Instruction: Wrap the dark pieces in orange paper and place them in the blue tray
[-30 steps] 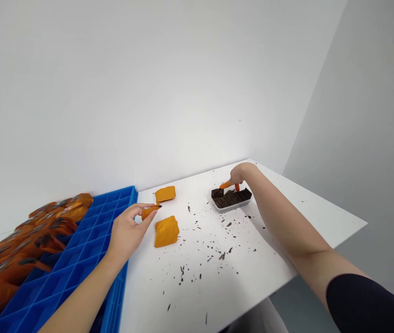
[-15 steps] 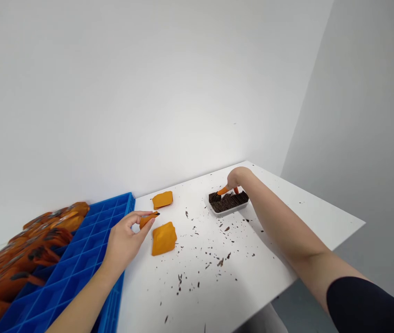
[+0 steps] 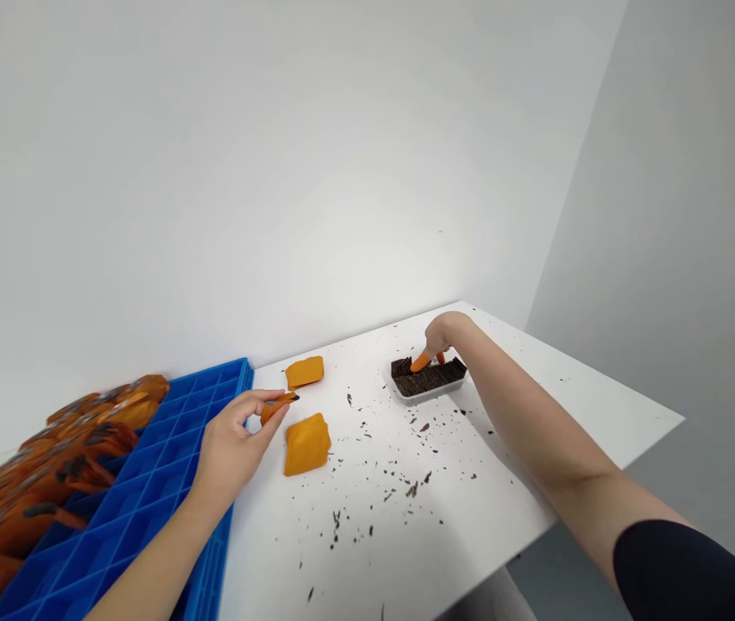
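My left hand (image 3: pixel 233 440) is closed, thumb and fingers pinching a small orange piece with a dark tip (image 3: pixel 272 409). Beside it lie two flat yellow-orange sheets (image 3: pixel 306 445), one nearer and one farther off. My right hand (image 3: pixel 442 335) reaches down into a shallow clear tray (image 3: pixel 429 395). Orange covers (image 3: pixel 420 360) show on its fingertips, which are spread apart. One covered fingertip touches the thin dark brown strips (image 3: pixel 429 378) that stand packed in rows in the tray. I see no strip between the fingers.
A blue tray divided into compartments (image 3: pixel 166 457) stands on the left. Several orange pieces with dark ends (image 3: pixel 76 466) lie blurred along its far-left side. Dark crumbs (image 3: pixel 411 489) are scattered over the white table (image 3: pixel 471 517). A white wall (image 3: pixel 342 172) rises behind.
My right hand's covered fingertip has shifted slightly right and down among the dark strips. My left hand keeps its hold on the orange piece.
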Motion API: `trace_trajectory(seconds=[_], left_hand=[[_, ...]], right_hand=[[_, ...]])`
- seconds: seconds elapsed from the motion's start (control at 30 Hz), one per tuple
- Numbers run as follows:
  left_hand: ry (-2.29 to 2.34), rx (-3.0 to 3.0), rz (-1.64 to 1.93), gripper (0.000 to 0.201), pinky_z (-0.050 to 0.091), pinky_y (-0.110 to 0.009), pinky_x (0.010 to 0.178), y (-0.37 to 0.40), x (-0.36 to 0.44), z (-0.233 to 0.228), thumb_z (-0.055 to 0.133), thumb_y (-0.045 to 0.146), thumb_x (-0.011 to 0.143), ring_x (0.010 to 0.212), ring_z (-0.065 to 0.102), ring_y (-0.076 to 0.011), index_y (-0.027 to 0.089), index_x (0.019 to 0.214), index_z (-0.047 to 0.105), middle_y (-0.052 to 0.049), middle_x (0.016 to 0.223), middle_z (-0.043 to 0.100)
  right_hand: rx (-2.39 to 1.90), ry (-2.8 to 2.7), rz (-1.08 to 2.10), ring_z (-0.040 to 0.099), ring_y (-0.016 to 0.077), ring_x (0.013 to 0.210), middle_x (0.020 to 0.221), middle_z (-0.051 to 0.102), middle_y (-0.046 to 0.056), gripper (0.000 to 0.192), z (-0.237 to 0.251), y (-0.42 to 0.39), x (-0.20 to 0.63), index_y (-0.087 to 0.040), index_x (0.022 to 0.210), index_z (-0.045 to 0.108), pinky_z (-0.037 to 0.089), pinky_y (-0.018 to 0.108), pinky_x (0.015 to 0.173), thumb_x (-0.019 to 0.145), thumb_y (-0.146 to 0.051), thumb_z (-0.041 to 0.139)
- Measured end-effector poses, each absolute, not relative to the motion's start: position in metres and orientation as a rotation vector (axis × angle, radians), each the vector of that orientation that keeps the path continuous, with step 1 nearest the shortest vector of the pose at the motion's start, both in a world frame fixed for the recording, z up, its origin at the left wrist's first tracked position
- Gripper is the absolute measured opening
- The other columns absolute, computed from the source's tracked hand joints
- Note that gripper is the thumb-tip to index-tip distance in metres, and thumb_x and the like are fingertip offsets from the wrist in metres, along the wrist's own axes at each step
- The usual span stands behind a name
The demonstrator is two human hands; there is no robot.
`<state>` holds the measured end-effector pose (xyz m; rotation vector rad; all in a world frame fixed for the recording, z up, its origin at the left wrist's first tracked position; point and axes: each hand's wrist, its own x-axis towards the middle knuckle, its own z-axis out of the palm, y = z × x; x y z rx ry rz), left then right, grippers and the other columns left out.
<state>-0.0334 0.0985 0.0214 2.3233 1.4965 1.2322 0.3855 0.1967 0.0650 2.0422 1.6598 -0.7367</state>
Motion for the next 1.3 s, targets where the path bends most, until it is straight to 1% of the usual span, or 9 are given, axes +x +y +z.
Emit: trace_trajectory(seconds=[0.17, 0.37, 0.5, 0.6, 0.7, 0.87, 0.93, 1.07, 1.3], left_hand=[[1.476, 2.350, 1.260, 0.045, 0.060, -0.042, 0.092, 0.0985, -0.0338, 0.0218, 0.070, 0.053, 0.093, 0.111, 0.074, -0.0267, 0.025, 0.064, 0.050, -0.002, 0.118, 0.079], [1.474, 2.350, 1.252, 0.045, 0.060, -0.041, 0.092, 0.0983, -0.0327, 0.0221, 0.070, 0.050, 0.093, 0.111, 0.075, -0.0259, 0.024, 0.063, 0.048, -0.001, 0.118, 0.079], [1.481, 2.353, 1.241, 0.045, 0.059, -0.040, 0.093, 0.0986, -0.0328, 0.0216, 0.069, 0.050, 0.093, 0.111, 0.075, -0.0255, 0.024, 0.063, 0.046, -0.001, 0.118, 0.080], [1.469, 2.356, 1.247, 0.045, 0.060, -0.041, 0.094, 0.0991, -0.0334, 0.0210, 0.069, 0.050, 0.093, 0.111, 0.075, -0.0257, 0.024, 0.064, 0.047, -0.001, 0.118, 0.079], [1.441, 2.356, 1.257, 0.042, 0.059, -0.041, 0.096, 0.0995, -0.0339, 0.0204, 0.069, 0.049, 0.093, 0.112, 0.074, -0.0255, 0.025, 0.066, 0.049, -0.001, 0.118, 0.079], [1.435, 2.363, 1.263, 0.038, 0.059, -0.042, 0.099, 0.1000, -0.0346, 0.0192, 0.070, 0.049, 0.093, 0.112, 0.074, -0.0254, 0.025, 0.068, 0.054, -0.001, 0.118, 0.079], [1.437, 2.367, 1.264, 0.038, 0.059, -0.042, 0.099, 0.1002, -0.0347, 0.0190, 0.069, 0.049, 0.093, 0.113, 0.074, -0.0257, 0.025, 0.069, 0.054, -0.002, 0.119, 0.079], [1.437, 2.370, 1.265, 0.039, 0.059, -0.042, 0.099, 0.1009, -0.0344, 0.0188, 0.069, 0.051, 0.093, 0.112, 0.074, -0.0259, 0.025, 0.068, 0.053, -0.002, 0.118, 0.079], [1.459, 2.361, 1.251, 0.039, 0.059, -0.041, 0.098, 0.1005, -0.0339, 0.0186, 0.069, 0.051, 0.093, 0.113, 0.074, -0.0256, 0.025, 0.068, 0.052, -0.001, 0.119, 0.079]], right_hand=[[2.007, 1.686, -0.704, 0.068, 0.0408, 0.110, 0.117, 0.069, 0.017, 0.071, 0.0634, 0.1978, 0.3902, -0.020, 0.079, 0.079, 0.056, 0.052, 0.091, 0.044, -0.081, 0.089], [2.025, 1.671, -0.753, 0.069, 0.0361, 0.098, 0.114, 0.069, 0.016, 0.073, 0.0608, 0.1981, 0.3920, -0.018, 0.078, 0.080, 0.056, 0.051, 0.089, 0.040, -0.080, 0.092], [1.993, 1.676, -0.737, 0.068, 0.0334, 0.100, 0.113, 0.068, 0.014, 0.071, 0.0605, 0.1987, 0.3916, -0.019, 0.075, 0.079, 0.055, 0.049, 0.092, 0.045, -0.083, 0.089], [1.970, 1.677, -0.738, 0.068, 0.0326, 0.099, 0.112, 0.067, 0.013, 0.068, 0.0610, 0.1992, 0.3914, -0.018, 0.074, 0.079, 0.055, 0.048, 0.091, 0.049, -0.080, 0.088], [1.982, 1.703, -0.730, 0.068, 0.0334, 0.100, 0.105, 0.067, 0.012, 0.065, 0.0622, 0.1981, 0.3915, -0.019, 0.076, 0.080, 0.055, 0.046, 0.088, 0.051, -0.078, 0.089], [1.959, 1.747, -0.697, 0.067, 0.0335, 0.097, 0.090, 0.063, 0.010, 0.065, 0.0669, 0.1928, 0.3896, -0.020, 0.072, 0.080, 0.054, 0.044, 0.084, 0.054, -0.082, 0.086], [1.982, 1.773, -0.685, 0.067, 0.0326, 0.093, 0.089, 0.064, 0.010, 0.062, 0.0686, 0.1913, 0.3891, -0.020, 0.072, 0.080, 0.054, 0.045, 0.083, 0.055, -0.079, 0.088], [2.021, 1.885, -0.703, 0.068, 0.0304, 0.088, 0.093, 0.068, 0.009, 0.049, 0.0689, 0.1925, 0.3909, -0.020, 0.073, 0.080, 0.055, 0.045, 0.079, 0.056, -0.063, 0.095], [2.026, 1.967, -0.732, 0.068, 0.0295, 0.091, 0.095, 0.071, 0.010, 0.038, 0.0677, 0.1998, 0.3921, -0.018, 0.077, 0.076, 0.057, 0.042, 0.075, 0.063, -0.048, 0.094]])
